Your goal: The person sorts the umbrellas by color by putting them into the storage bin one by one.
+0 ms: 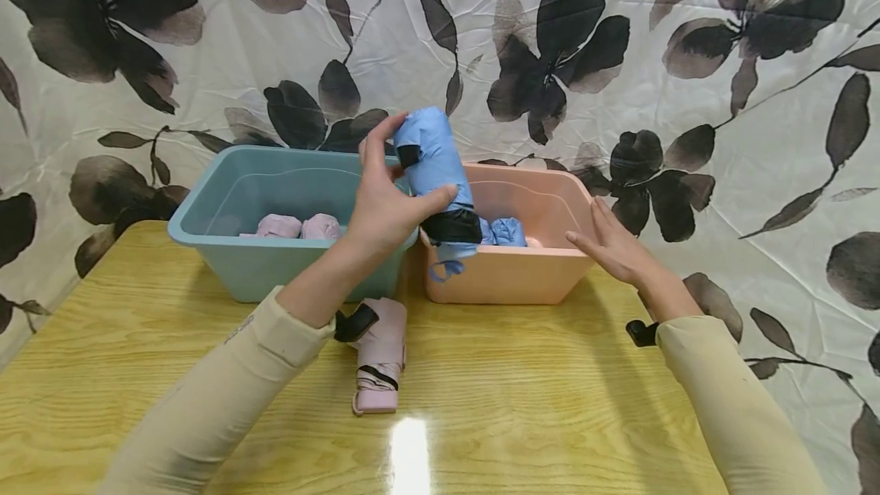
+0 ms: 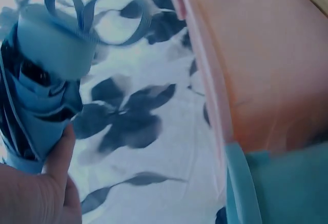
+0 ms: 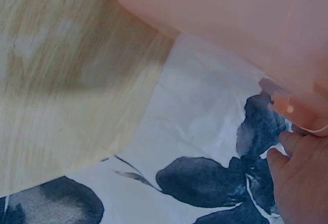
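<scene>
A folded blue umbrella [image 1: 436,159] with a wrist loop is gripped in my left hand [image 1: 392,208], raised above the front rim where the two bins meet. In the left wrist view the umbrella's [image 2: 56,42] handle end and loop show beside my thumb. My right hand [image 1: 615,243] has its fingers extended against the right end of the peach bin [image 1: 509,277]. Inside that bin lie folded blue umbrellas [image 1: 507,232], partly hidden. A folded pink umbrella [image 1: 381,357] lies on the table below my left forearm.
Left of the peach bin stands a teal bin [image 1: 234,266] with folded pink bundles [image 1: 278,226] inside. Both rest on a yellow wood-grain table [image 1: 516,396]. Behind hangs a white cloth [image 1: 440,37] printed with dark flowers.
</scene>
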`<state>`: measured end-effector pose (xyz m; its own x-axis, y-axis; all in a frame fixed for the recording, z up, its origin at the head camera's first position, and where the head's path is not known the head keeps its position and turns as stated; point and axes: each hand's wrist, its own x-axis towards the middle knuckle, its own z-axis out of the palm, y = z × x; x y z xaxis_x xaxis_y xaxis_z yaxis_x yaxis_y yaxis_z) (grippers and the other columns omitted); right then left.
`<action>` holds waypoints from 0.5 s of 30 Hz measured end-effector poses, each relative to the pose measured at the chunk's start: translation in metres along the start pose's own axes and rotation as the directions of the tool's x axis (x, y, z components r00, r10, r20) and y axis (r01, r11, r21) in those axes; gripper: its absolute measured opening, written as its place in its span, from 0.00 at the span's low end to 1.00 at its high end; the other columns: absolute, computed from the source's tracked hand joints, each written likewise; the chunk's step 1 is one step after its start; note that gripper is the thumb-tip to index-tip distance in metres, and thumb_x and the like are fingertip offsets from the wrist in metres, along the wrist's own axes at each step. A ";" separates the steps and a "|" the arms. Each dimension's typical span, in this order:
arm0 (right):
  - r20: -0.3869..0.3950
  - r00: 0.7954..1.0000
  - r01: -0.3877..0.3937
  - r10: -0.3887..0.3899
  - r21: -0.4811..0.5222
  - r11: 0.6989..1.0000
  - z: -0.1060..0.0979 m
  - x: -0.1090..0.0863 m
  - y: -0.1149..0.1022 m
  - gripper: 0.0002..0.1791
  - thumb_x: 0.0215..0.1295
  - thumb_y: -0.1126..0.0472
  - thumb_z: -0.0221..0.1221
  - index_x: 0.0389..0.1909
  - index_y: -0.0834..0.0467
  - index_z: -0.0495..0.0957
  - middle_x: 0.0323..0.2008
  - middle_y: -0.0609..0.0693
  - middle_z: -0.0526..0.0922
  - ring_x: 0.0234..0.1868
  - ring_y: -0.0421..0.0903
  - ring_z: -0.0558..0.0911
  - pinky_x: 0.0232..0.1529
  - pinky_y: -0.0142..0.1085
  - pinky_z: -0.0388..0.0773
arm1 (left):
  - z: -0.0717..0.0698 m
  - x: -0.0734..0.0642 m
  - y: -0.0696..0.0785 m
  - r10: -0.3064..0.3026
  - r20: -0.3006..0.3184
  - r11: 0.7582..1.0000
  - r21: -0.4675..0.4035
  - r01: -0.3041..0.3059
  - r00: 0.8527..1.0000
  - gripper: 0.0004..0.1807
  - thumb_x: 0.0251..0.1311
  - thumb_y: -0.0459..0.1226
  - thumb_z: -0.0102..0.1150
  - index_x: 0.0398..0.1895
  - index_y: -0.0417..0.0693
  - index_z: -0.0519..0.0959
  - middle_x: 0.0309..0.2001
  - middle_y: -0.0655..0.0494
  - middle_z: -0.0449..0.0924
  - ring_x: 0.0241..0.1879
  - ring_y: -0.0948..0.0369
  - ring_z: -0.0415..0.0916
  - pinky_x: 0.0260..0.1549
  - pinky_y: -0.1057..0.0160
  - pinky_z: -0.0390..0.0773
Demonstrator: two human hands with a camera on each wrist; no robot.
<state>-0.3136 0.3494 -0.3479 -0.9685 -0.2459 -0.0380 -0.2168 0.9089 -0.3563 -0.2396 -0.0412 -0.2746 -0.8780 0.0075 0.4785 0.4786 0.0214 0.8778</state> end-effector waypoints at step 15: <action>-0.007 1.000 -0.005 0.005 -0.008 1.000 0.001 0.001 0.001 0.55 0.77 0.30 0.43 0.83 0.60 0.27 0.84 0.55 0.24 0.83 0.63 0.34 0.77 0.68 0.41 | 0.084 0.065 -0.068 -0.092 -0.086 0.971 0.214 0.109 0.992 0.53 0.56 0.39 0.76 0.81 0.56 0.54 0.79 0.51 0.43 0.71 0.52 0.60 0.67 0.54 0.70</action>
<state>-0.3150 0.3499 -0.3497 -0.9705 -0.2390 -0.0333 -0.2128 0.9127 -0.3489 -0.3299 0.0415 -0.3049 -0.9149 -0.0810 0.3956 0.3681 0.2358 0.8994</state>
